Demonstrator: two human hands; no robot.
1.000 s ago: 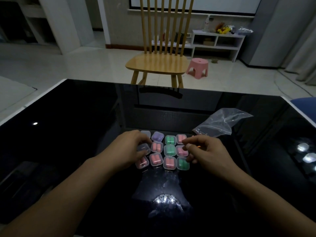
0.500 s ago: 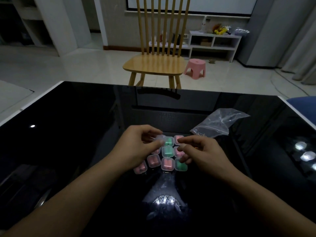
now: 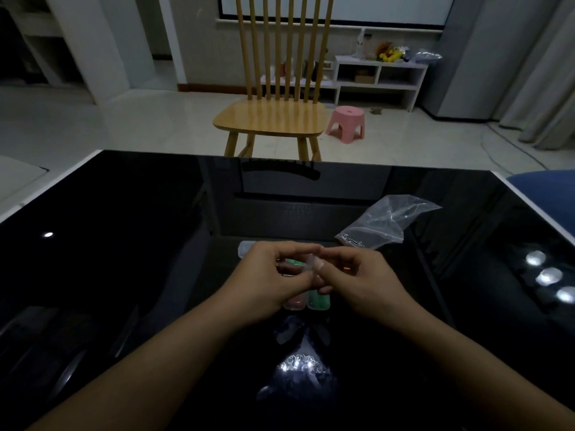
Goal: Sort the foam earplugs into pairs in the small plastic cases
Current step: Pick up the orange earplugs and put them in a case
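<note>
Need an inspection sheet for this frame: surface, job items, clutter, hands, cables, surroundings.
Surface: glossy black table, lamp reflections.
Job's things: small clear case held up between both hands; cases on the table mostly hidden under them; a green-filled case and a pink-filled case show below; an empty-looking case at the far left.
Clutter: clear zip bag, looks empty.
Grippers: left hand and right hand both pinch the raised case.
Cables: one on the floor, far right.
Surroundings: wooden chair, pink stool, white shelf.

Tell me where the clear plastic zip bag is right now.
The clear plastic zip bag lies on the glossy black table, right of centre in the head view, just beyond the right hand.
</note>
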